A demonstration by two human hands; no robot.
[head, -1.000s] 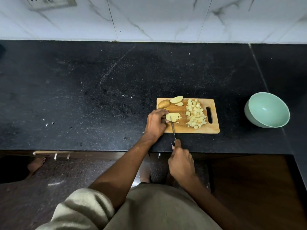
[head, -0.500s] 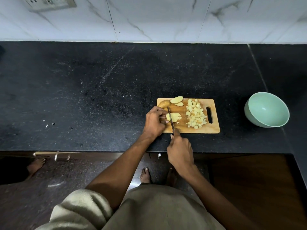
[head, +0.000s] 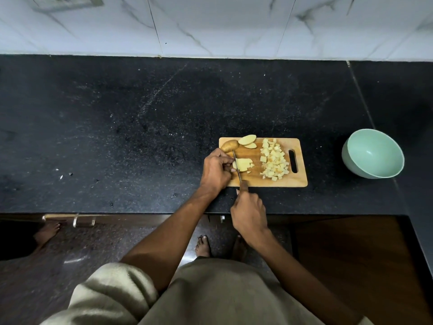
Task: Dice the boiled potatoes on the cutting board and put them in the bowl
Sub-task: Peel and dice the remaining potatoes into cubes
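A wooden cutting board [head: 255,180] lies near the counter's front edge. My left hand [head: 216,171] pinches a partly cut potato piece [head: 243,164] at the board's left side. My right hand [head: 249,213] grips a knife [head: 237,167], whose blade lies across the left end of that piece. A pile of diced potato [head: 274,164] sits on the board's right half. A skin-on potato piece [head: 230,145] and two slices [head: 248,140] rest at the board's far left corner. The mint-green bowl [head: 372,153] stands to the right of the board with nothing visible inside.
The black stone counter [head: 140,127] stretches wide to the left, with small scraps [head: 61,175] on it. A white marble wall [head: 210,24] backs the counter. Someone else's bare foot [head: 46,232] shows on the floor at lower left.
My right hand has pushed the knife forward over the board, from the front edge up through the potato piece. My left hand has shifted slightly left on the piece.
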